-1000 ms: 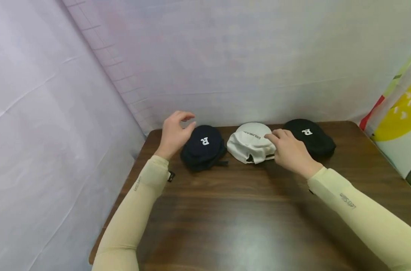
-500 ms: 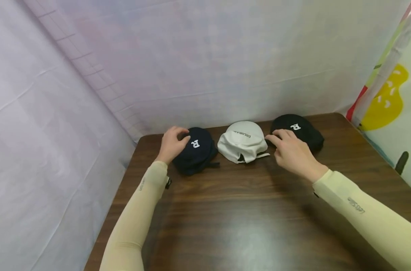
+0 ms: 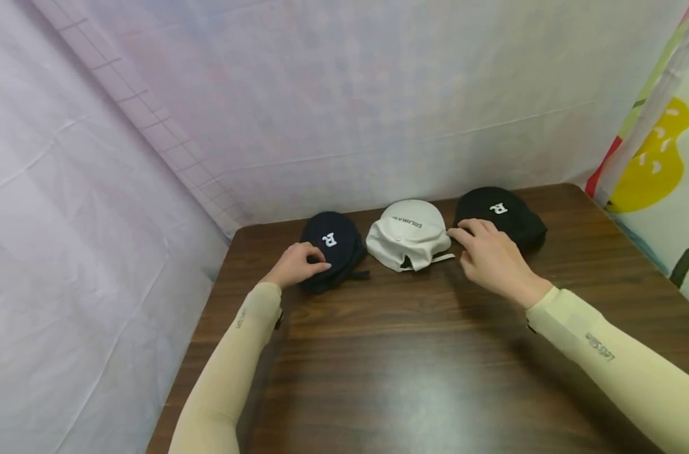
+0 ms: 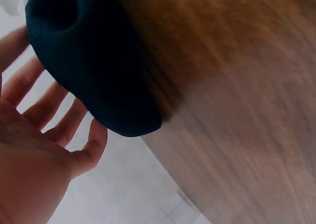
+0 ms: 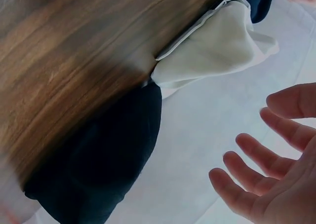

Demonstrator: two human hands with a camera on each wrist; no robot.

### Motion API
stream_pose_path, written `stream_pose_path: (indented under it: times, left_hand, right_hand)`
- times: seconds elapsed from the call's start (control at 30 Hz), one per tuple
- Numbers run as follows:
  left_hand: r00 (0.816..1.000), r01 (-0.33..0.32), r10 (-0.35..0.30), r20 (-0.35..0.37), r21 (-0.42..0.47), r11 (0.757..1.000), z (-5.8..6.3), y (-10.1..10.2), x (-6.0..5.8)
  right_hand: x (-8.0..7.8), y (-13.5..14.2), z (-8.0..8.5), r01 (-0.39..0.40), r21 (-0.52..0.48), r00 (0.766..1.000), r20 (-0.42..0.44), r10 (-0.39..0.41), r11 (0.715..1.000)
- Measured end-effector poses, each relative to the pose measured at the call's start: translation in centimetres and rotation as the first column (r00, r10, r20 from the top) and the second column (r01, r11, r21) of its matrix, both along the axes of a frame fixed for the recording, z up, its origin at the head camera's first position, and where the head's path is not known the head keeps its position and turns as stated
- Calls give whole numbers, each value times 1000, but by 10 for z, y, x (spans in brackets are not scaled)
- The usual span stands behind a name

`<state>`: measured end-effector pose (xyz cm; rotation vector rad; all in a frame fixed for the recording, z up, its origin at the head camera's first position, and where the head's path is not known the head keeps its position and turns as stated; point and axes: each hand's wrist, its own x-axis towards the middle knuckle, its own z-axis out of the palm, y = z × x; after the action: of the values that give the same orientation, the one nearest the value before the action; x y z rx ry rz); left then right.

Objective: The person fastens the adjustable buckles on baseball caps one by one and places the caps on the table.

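In the head view, a navy cap [image 3: 328,230] with a white letter R lies at the back left of the table. My left hand [image 3: 297,265] is over its left front side, thumb and fingers apart in a loose curve. In the left wrist view the fingers [image 4: 57,110] overlap the edge of the navy cap [image 4: 89,61]; contact is hard to tell. My right hand [image 3: 492,255] hovers with relaxed, spread fingers, holding nothing. It is between a white cap [image 3: 406,233] with dark lettering and a black cap [image 3: 494,211] with a white R, partly covering the black one.
The caps stand in a row along the back edge of the brown wooden table [image 3: 372,366], close to a pale cloth wall [image 3: 350,94]. Another cloth [image 3: 66,252] hangs along the left. A printed yellow shape [image 3: 656,164] shows on the right-hand cloth.
My left hand has come down from above the table's back left onto the navy cap's left front side. The right hand has shifted slightly off the white cap. The view has also shifted.
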<state>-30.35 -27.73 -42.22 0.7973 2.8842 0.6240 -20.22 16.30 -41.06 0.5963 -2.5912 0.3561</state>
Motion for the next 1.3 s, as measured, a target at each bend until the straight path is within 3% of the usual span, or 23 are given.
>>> stream_pose_path:
  times: [0.2,0.33,0.47,0.87,1.1,1.3]
  left_hand:
    - [997,37,-33,67,-60,997,-7,1,4]
    - [996,89,-91,-4,-140,986,-13,4,3]
    - [989,102,-116,-92,-148,984,-12,3,2]
    - [985,1,-6,-174,-31,1000,7,-3,2]
    - [964,-29,22,-264,-23,999,16,-3,0]
    - [948,-62,70,-309,35,997,34,-2,-2]
  right_hand:
    - [2,-3,-2,-21,-17,999,-26,21,1000]
    - [4,-5,-4,-28,-31,999,-22,28,999]
    - [5,-6,-6,-33,-35,999,-19,33,999]
    - [10,-5,-7,-20,-55,1000,2,20,998]
    - [12,-7,-11,-16,-70,1000,20,17,997]
    - [10,-6,-14,-21,-65,1000,14,22,998]
